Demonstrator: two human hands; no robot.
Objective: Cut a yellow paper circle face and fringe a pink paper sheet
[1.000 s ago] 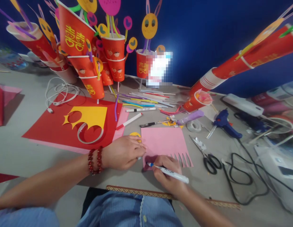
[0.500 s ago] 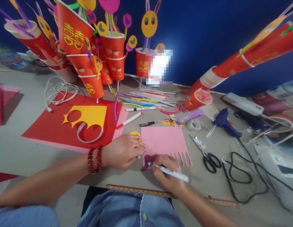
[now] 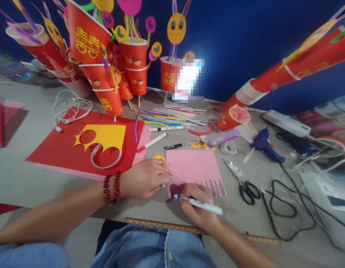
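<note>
A sheet of pink paper (image 3: 192, 163) lies flat in front of me, its lower right edge cut into a fringe. In my right hand (image 3: 199, 203) is a white acrylic marker (image 3: 206, 206), its blue tip end at the paper's lower left corner by a small dark mark. The fingertips of my left hand (image 3: 146, 179) rest on the sheet's left edge. A small bluish-grey end, apparently a marker cap (image 3: 164, 185), pokes out from under those curled fingers; the rest of it is hidden. Just above that hand, a yellow paper disc (image 3: 159, 159) is partly covered.
Red paper (image 3: 61, 149) and cut yellow paper (image 3: 113, 136) lie left. Decorated red cups (image 3: 107, 102) stand behind. Pipe cleaners (image 3: 175, 115), a red-capped marker (image 3: 152, 142) and clear tape (image 3: 228, 147) lie beyond. Scissors (image 3: 246, 190), a blue glue gun (image 3: 263, 145) and its cord (image 3: 295, 230) are right.
The marker's tip has shifted very slightly along the corner of the pink paper, and the dark mark there shows a little more. My left hand stays put.
</note>
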